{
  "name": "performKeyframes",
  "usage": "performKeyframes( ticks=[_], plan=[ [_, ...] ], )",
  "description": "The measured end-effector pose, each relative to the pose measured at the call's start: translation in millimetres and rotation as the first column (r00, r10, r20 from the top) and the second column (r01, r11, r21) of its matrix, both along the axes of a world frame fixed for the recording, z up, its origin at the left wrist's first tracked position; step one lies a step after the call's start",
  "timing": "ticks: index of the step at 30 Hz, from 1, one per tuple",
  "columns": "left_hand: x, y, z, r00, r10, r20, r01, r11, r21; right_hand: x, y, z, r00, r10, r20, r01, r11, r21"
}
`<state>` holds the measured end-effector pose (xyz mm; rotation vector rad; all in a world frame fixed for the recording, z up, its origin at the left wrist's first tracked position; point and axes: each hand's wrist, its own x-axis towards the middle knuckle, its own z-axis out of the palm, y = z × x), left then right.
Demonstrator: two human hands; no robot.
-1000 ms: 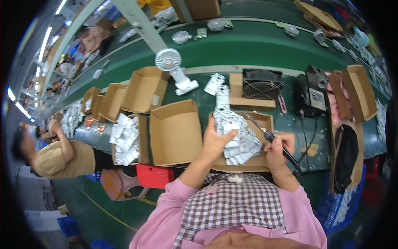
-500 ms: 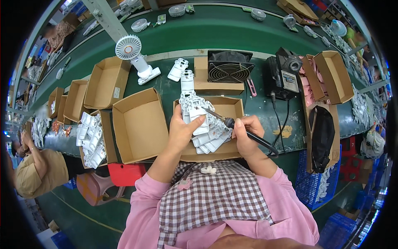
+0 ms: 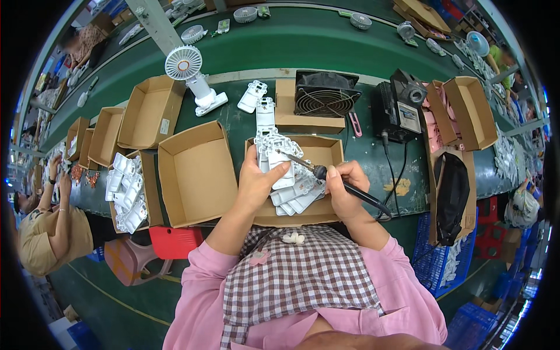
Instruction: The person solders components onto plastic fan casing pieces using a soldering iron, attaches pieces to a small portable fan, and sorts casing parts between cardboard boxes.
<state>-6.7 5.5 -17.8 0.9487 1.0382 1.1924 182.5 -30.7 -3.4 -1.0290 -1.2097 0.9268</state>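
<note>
The left hand is closed on a white plastic housing, its thumb lying on top, above the nearest cardboard tray. The right hand, apart from the left one, holds a soldering iron like a pen; the tip is at the housing, but whether it touches I cannot tell. So, in my judgement, this piece is in the middle of being worked. Below it, more white housings are piled in the tray; which of them are finished, I cannot tell. To the left, a box holds a heap of similar pieces. Farther, one loose white piece lies on the bench, and beyond, fan heads rest on the green belt.
</note>
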Motion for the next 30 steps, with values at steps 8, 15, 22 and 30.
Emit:
performKeyframes(
  ticks=[8, 15, 22, 30],
  plan=[
    [-0.6, -0.9, -2.0, 1.0, 0.006, -0.003, -0.006, 1.0, -0.01, -0.8, -0.2, -0.6, 0.999, 0.001, 0.032, 0.0, 1.0, -0.009],
    [-1.8, -0.7, -3.0, 1.0, 0.013, -0.021, -0.013, 1.0, -0.001, -0.3, 2.6, -8.1, 0.994, -0.022, 0.108, 0.017, 0.998, 0.053],
    [-1.1, -1.3, -0.2, 0.999, 0.015, -0.042, -0.016, 1.0, -0.021, -2.2, 1.3, -3.7, 1.0, -0.01, -0.024, 0.01, 1.0, 0.024],
    [-2.5, -1.1, -1.1, 0.994, -0.029, -0.103, 0.027, 0.999, -0.017, -3.0, 1.7, -2.2, 0.999, 0.019, 0.027, -0.02, 1.0, 0.014]
  ],
)
